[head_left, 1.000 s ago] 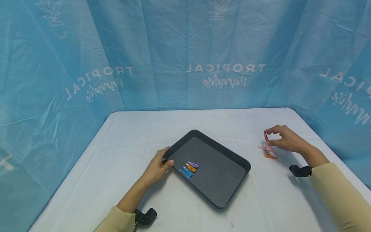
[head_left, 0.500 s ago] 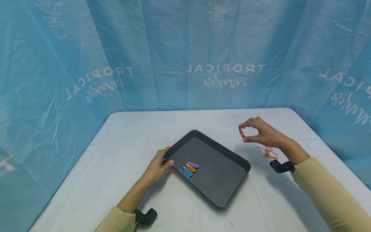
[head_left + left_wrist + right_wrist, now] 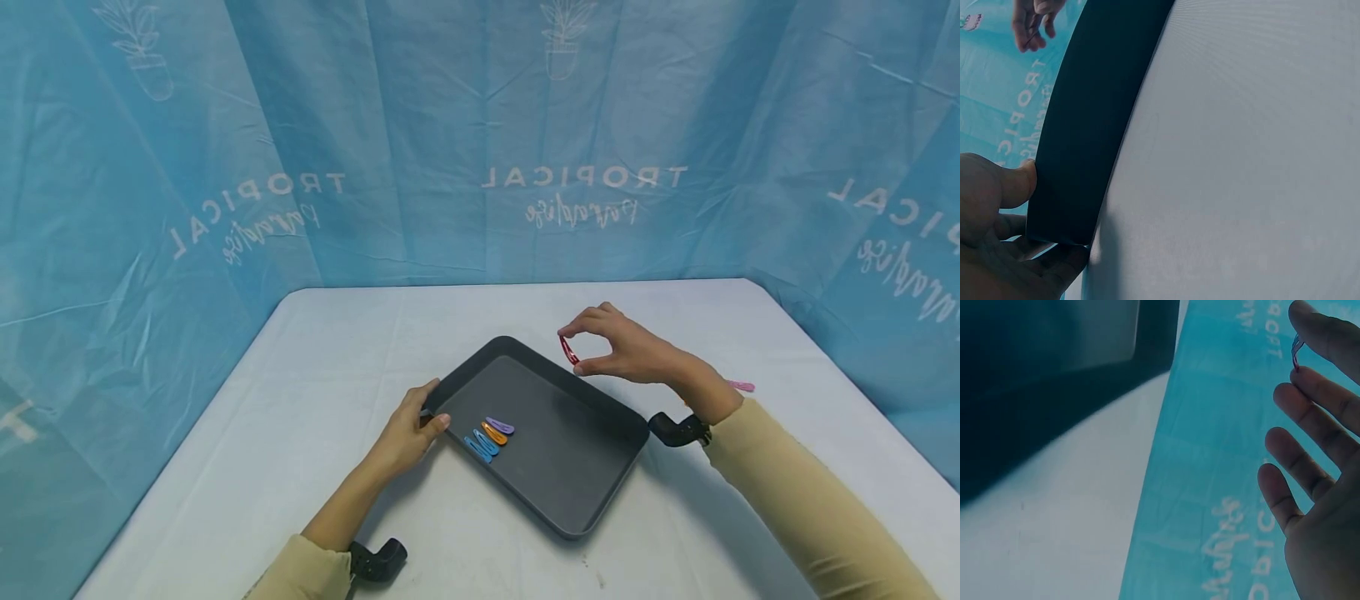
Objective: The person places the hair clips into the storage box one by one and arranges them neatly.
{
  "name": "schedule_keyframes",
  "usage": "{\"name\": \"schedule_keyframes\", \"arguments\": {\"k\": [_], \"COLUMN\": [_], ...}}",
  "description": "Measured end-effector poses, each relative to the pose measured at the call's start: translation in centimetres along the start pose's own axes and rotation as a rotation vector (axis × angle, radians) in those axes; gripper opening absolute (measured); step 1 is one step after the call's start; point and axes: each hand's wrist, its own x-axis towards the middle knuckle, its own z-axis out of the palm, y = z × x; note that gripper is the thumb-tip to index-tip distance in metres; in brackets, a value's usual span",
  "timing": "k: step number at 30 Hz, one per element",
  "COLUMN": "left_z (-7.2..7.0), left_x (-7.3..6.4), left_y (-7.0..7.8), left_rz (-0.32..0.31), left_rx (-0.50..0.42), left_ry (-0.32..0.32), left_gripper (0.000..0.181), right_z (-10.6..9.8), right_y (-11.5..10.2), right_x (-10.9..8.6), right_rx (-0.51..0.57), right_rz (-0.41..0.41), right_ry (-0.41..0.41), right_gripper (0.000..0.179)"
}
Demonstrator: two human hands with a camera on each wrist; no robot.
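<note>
A dark grey rectangular tray lies at an angle on the white table. My left hand grips its left corner, thumb over the rim; the left wrist view shows the thumb on the tray wall and fingers beneath. Between thumb and index finger my right hand pinches a red snap hair clip, held over the tray's far edge. Inside the tray, near the left hand, two blue hair clips, an orange hair clip and a purple hair clip lie in a row.
A pink hair clip shows on the table past the right wrist, which hides most of the small pile there. Blue printed cloth hangs behind and at both sides of the white table.
My right hand has carried the red hair clip leftward from the pile at the right to the tray's far edge. The left hand and the tray have stayed put.
</note>
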Motion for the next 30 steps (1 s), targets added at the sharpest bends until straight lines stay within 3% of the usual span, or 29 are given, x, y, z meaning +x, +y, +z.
{"name": "schedule_keyframes", "arguments": {"k": [10,21,30], "left_z": [0.0,-0.1,0.0], "left_x": [0.0,0.0,0.0], "left_y": [0.1,0.1,0.0], "left_rz": [-0.005,-0.006,-0.001], "left_rx": [-0.007,0.003,0.013], "left_ry": [0.0,0.001,0.011], "left_gripper": [0.062,0.062,0.062], "right_z": [2.5,5.3,7.3], "right_y": [-1.3,-1.6,-1.7], "right_x": [2.1,3.8,4.3], "right_rx": [0.015,-0.051,-0.028], "right_rz": [-0.045,-0.057,0.0], "right_ry": [-0.084,-0.204,-0.303], "right_gripper": [0.051,0.051,0.05]}}
